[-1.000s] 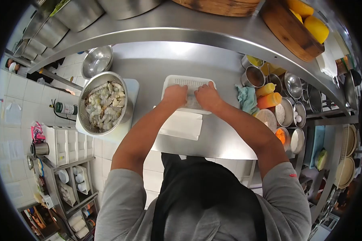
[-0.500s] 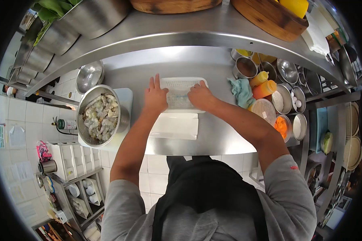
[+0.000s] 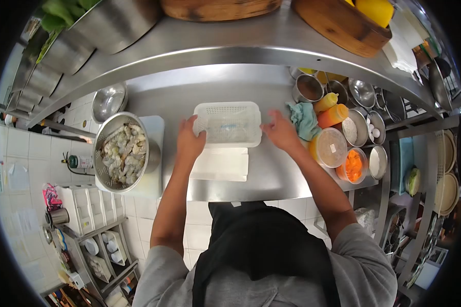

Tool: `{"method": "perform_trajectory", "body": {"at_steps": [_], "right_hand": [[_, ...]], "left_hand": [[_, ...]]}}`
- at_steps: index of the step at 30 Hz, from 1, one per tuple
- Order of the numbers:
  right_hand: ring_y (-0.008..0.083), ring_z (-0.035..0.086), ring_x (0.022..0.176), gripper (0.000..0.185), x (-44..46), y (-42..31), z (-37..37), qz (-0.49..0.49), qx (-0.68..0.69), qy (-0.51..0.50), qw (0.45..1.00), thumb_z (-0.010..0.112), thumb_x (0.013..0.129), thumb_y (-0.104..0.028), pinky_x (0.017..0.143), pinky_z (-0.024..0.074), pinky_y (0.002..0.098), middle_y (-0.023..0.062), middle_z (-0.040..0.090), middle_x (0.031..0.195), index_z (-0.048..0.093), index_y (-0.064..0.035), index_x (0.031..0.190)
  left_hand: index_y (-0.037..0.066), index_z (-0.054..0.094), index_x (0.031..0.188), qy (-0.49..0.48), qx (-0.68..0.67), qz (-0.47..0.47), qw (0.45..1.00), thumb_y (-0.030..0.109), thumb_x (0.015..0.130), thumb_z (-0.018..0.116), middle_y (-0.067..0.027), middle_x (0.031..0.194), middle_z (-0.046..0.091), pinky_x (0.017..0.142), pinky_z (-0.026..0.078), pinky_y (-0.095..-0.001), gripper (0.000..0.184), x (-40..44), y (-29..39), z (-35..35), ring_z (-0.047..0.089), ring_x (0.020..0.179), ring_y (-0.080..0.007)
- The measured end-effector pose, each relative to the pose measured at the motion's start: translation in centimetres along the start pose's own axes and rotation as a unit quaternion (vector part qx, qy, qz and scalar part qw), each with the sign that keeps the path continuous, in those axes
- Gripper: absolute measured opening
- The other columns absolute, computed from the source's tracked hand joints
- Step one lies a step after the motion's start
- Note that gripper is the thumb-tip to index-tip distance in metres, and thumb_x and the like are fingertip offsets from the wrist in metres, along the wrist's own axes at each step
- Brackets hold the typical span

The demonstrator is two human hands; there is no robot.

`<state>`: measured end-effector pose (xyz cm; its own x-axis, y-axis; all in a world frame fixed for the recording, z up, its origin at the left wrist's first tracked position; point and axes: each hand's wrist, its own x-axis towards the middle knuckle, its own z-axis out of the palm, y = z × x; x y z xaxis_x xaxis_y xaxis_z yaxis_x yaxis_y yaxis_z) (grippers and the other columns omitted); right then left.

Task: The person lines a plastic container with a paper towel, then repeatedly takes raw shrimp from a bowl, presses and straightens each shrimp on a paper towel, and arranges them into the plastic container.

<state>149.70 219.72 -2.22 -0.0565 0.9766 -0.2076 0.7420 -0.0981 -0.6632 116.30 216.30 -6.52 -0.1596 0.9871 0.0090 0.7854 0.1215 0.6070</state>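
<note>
A white plastic basket [image 3: 228, 108] with perforated sides stands on the steel counter, and its inside shows only the pale bottom. My left hand [image 3: 190, 139] is at its left edge, thumb and fingers apart; whether it touches the rim is hard to tell. To the right of the basket is my right hand [image 3: 281, 132], slightly blurred, its fingers spread and holding nothing. Just below the basket, nearer to me, lies a shallow white rectangular tray or lid [image 3: 219, 165].
On the left, a steel colander [image 3: 100, 171] of raw shrimp stands on a white board [image 3: 156, 153]. At right are a teal cloth [image 3: 304, 121], squeeze bottles [image 3: 334, 116], a tub of orange pieces [image 3: 353, 166] and several bowls. A steel shelf [image 3: 241, 38] crosses above.
My right hand has come off the basket's right side and moved right, its fingers opening out. My left hand has shifted slightly down and left in view.
</note>
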Motion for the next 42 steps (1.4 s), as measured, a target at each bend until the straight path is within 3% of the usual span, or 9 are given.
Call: {"method": "perform_trajectory", "body": {"at_steps": [3, 9, 12, 15, 18, 27, 35, 39, 42], "right_hand": [[0.0359, 0.077, 0.098, 0.061, -0.4, 2.3, 1.8, 0.102, 0.212, -0.084, 0.968, 0.079, 0.094, -0.025, 0.089, 0.0594, 0.0456, 0.0189, 0.079, 0.109, 0.057, -0.0014, 0.146], [0.0362, 0.073, 0.113, 0.061, -2.6, 4.2, -0.3, 0.043, 0.047, 0.042, 0.997, 0.076, 0.095, -0.019, 0.095, 0.0585, 0.0479, 0.0196, 0.075, 0.119, 0.054, -0.0018, 0.149], [0.0416, 0.064, 0.128, 0.057, -2.5, 7.3, -0.9, -0.094, -0.173, 0.207, 0.958, 0.073, 0.098, -0.019, 0.103, 0.0552, 0.0534, 0.0220, 0.065, 0.139, 0.055, -0.0053, 0.151], [0.0449, 0.055, 0.136, 0.057, 0.3, 9.1, -0.1, 0.058, -0.203, 0.193, 0.958, 0.069, 0.098, -0.018, 0.108, 0.0513, 0.0582, 0.0198, 0.058, 0.148, 0.055, -0.0086, 0.152], [0.0434, 0.056, 0.135, 0.056, -0.2, 8.1, 0.4, 0.068, -0.292, 0.091, 0.950, 0.069, 0.094, -0.014, 0.109, 0.0511, 0.0592, 0.0166, 0.057, 0.145, 0.058, -0.0078, 0.149], [0.0403, 0.057, 0.127, 0.051, -14.6, 9.5, 2.6, -0.101, -0.264, 0.003, 0.959, 0.073, 0.082, -0.007, 0.107, 0.0459, 0.0589, 0.0123, 0.062, 0.129, 0.068, -0.0124, 0.132], [0.0440, 0.053, 0.136, 0.060, -10.6, 4.1, 0.5, -0.181, -0.191, 0.095, 0.960, 0.081, 0.091, -0.027, 0.112, 0.0419, 0.0598, 0.0227, 0.057, 0.145, 0.064, -0.0115, 0.147], [0.0464, 0.050, 0.143, 0.063, -7.6, 2.2, 2.4, -0.172, -0.198, 0.068, 0.963, 0.081, 0.092, -0.030, 0.117, 0.0403, 0.0604, 0.0261, 0.052, 0.154, 0.062, -0.0116, 0.149], [0.0486, 0.047, 0.147, 0.065, -8.6, 2.5, 2.4, -0.165, -0.184, 0.076, 0.966, 0.082, 0.091, -0.029, 0.119, 0.0395, 0.0610, 0.0300, 0.049, 0.158, 0.061, -0.0100, 0.150]], "left_hand": [[0.002, 0.051, 0.158, -0.006, -0.124, -0.022, 0.992, 0.019, 0.094, 0.077, -0.0333, 0.157, 0.055, 0.118, 0.050, -0.0464, 0.071, -0.8, 1.2, 1.4, 0.057, 0.147, -0.0421], [-0.003, 0.050, 0.156, 0.057, -0.223, -0.042, 0.972, 0.017, 0.099, 0.073, -0.0277, 0.148, 0.061, 0.117, 0.048, -0.0498, 0.065, -2.9, 5.4, 0.6, 0.059, 0.139, -0.0500], [0.002, 0.055, 0.154, 0.097, -0.076, 0.077, 0.989, 0.020, 0.098, 0.075, -0.0268, 0.153, 0.058, 0.116, 0.047, -0.0509, 0.062, -6.7, 1.5, 1.8, 0.057, 0.139, -0.0500], [0.003, 0.061, 0.148, 0.085, 0.082, 0.088, 0.989, 0.020, 0.096, 0.076, -0.0279, 0.154, 0.055, 0.121, 0.041, -0.0568, 0.057, -10.2, -0.3, 3.2, 0.048, 0.146, -0.0539], [0.009, 0.061, 0.153, 0.023, 0.090, 0.103, 0.990, 0.023, 0.092, 0.078, -0.0278, 0.163, 0.045, 0.127, 0.027, -0.0652, 0.065, -11.5, -0.9, 3.7, 0.031, 0.158, -0.0526], [0.018, 0.056, 0.160, -0.048, 0.083, 0.077, 0.992, 0.031, 0.091, 0.081, -0.0271, 0.174, 0.031, 0.131, 0.018, -0.0666, 0.075, -12.4, 0.3, 2.7, 0.020, 0.164, -0.0509], [0.021, 0.054, 0.162, -0.084, 0.102, 0.079, 0.988, 0.035, 0.092, 0.082, -0.0255, 0.176, 0.029, 0.131, 0.019, -0.0660, 0.077, -13.1, 0.2, 2.5, 0.019, 0.165, -0.0505], [0.023, 0.053, 0.163, -0.080, 0.137, 0.099, 0.982, 0.041, 0.089, 0.083, -0.0264, 0.172, 0.034, 0.126, 0.030, -0.0652, 0.081, -14.6, 0.1, 1.7, 0.026, 0.163, -0.0498], [0.017, 0.046, 0.166, -0.053, 0.003, 0.065, 0.996, 0.047, 0.093, 0.083, -0.0283, 0.170, 0.038, 0.115, 0.049, -0.0595, 0.087, -17.4, -0.6, -1.7, 0.057, 0.144, -0.0448]]}}
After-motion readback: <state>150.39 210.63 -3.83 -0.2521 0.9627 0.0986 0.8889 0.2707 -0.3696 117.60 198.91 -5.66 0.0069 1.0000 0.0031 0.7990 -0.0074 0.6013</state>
